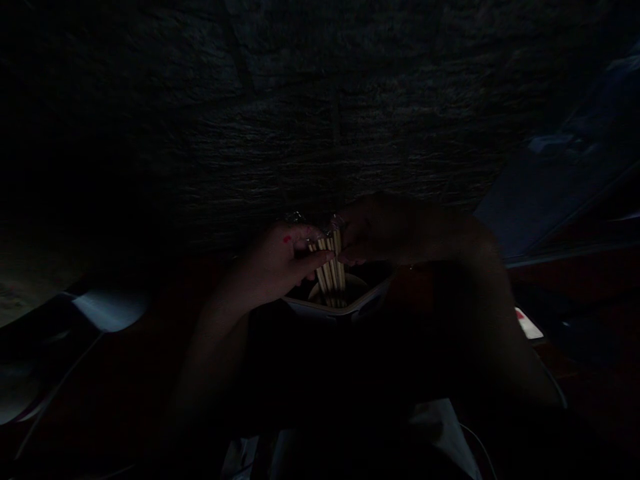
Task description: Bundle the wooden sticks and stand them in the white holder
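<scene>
In the dim head view, a bundle of thin pale wooden sticks (pixel 331 277) fans out between my hands; their exact kind is hard to make out. My left hand (pixel 280 263) closes on the bundle from the left, thumb across the sticks, with a small red spot on the back of the hand. From the right, my deeply shadowed right hand (pixel 367 230) pinches the sticks near their upper ends. Small glints show around those ends. The lower ends point down into an open container (pixel 345 312) with a pale rim; its inside is mostly dark.
Behind the hands spreads a dark, rough-textured surface (pixel 310 133). A pale curved object (pixel 110 310) and a thin cord (pixel 60 387) are at left. A small bright white-and-red item (pixel 529 323) lies at right, below a bluish panel (pixel 535 193).
</scene>
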A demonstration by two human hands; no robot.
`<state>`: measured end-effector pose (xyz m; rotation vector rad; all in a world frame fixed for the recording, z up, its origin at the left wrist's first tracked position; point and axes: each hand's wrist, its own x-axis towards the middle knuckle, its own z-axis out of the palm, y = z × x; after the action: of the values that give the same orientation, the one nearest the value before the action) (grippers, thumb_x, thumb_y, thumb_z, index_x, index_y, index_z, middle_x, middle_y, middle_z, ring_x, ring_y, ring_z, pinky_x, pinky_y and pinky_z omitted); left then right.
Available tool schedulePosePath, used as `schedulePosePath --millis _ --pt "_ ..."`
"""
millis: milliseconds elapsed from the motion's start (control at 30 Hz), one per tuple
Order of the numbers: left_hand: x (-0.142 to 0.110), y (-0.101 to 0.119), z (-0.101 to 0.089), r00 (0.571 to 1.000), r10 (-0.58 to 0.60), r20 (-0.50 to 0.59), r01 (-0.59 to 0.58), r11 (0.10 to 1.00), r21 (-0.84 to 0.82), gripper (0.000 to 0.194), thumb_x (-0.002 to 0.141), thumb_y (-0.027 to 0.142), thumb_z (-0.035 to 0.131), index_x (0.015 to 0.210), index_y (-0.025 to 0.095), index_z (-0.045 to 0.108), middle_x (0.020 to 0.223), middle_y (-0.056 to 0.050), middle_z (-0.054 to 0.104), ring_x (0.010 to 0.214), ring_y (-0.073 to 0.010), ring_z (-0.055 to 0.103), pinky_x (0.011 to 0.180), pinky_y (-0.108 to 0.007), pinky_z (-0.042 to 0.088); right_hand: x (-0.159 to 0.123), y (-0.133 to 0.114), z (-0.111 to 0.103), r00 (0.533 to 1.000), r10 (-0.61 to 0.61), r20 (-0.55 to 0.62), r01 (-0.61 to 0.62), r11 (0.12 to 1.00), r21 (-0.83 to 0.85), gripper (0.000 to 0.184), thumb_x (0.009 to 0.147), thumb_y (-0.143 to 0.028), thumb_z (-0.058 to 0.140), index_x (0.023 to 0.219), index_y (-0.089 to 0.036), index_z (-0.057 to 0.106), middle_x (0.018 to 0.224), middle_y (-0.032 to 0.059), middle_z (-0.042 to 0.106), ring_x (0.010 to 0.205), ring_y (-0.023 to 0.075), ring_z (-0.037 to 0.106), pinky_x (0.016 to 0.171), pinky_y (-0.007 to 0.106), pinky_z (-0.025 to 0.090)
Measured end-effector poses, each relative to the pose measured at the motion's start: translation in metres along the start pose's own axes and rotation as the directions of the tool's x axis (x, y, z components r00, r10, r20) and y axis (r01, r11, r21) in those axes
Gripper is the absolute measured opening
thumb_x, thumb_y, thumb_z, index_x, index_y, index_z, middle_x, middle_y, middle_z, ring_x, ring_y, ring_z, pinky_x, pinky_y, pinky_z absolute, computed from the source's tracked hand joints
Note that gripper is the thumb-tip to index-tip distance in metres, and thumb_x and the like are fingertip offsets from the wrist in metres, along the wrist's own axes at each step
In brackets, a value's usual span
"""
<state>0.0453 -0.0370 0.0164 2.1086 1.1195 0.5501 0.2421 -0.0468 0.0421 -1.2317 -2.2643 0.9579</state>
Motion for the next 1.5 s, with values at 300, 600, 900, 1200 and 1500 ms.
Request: schedulePosePath --millis 300,600,900,1200,1500 --pt "-0.001 -0.001 -0.001 1.0 0.016 0.003 -0.016 0.999 0.037 0.013 0.085 0.029 0.06 0.086 0.016 0.065 0.061 0.002 0.063 0.05 -0.0095 0.057 0.043 -0.017 0.038 -0.003 -0.002 -0.002 0.997 -0.068 0.024 0.07 0.993 -0.1 0.01 0.08 -0.02 0.065 0.088 -0.015 0.067 0.08 0.0051 0.069 0.071 0.016 0.062 0.057 0.025 0.043" --pt "-0.001 0.003 -0.001 1.0 -0.016 -0.001 0.016 1.0 0.019 0.02 0.083 0.035 0.064 0.083 0.015 0.065 0.063 0.0 0.064 0.05 -0.0092 0.057 0.042 -0.017 0.038 0.003 0.004 -0.001 0.997 -0.022 0.071 0.029 0.995 -0.096 0.006 0.079 -0.018 0.063 0.083 -0.016 0.065 0.079 0.004 0.07 0.069 0.0147 0.061 0.054 0.024 0.044" --pt "-0.007 0.001 -0.005 0.998 -0.061 0.0 0.061 0.995 -0.078 0.024 0.078 0.028 0.066 0.099 0.015 0.067 0.085 -0.006 0.073 0.06 -0.012 0.063 0.047 -0.019 0.045 -0.001 0.006 -0.003 0.995 -0.033 0.098 0.024 0.995 0.092 0.007 0.079 -0.016 0.061 0.072 -0.016 0.06 0.083 0.006 0.071 0.073 0.0164 0.066 0.059 0.026 0.051" --pt "-0.008 -0.003 -0.008 0.999 -0.032 0.042 0.035 0.997 -0.064 0.026 0.08 0.03 0.065 0.099 0.013 0.068 0.086 -0.007 0.074 0.059 -0.0126 0.063 0.048 -0.019 0.047 0.008 0.017 0.001 0.987 -0.022 0.157 -0.014 0.975 0.224 0.003 0.079 -0.017 0.063 0.081 -0.017 0.064 0.086 0.003 0.071 0.073 0.0131 0.066 0.061 0.022 0.052" --pt "-0.007 -0.003 -0.007 0.999 -0.008 0.05 0.011 0.999 -0.054 0.026 0.082 0.031 0.062 0.1 0.013 0.068 0.085 -0.006 0.073 0.059 -0.0128 0.063 0.05 -0.021 0.048 0.01 0.02 -0.001 0.991 -0.058 0.121 0.061 0.998 -0.019 0.024 0.078 -0.019 0.065 0.101 -0.014 0.065 0.076 0.0013 0.067 0.063 0.0112 0.057 0.047 0.021 0.036"
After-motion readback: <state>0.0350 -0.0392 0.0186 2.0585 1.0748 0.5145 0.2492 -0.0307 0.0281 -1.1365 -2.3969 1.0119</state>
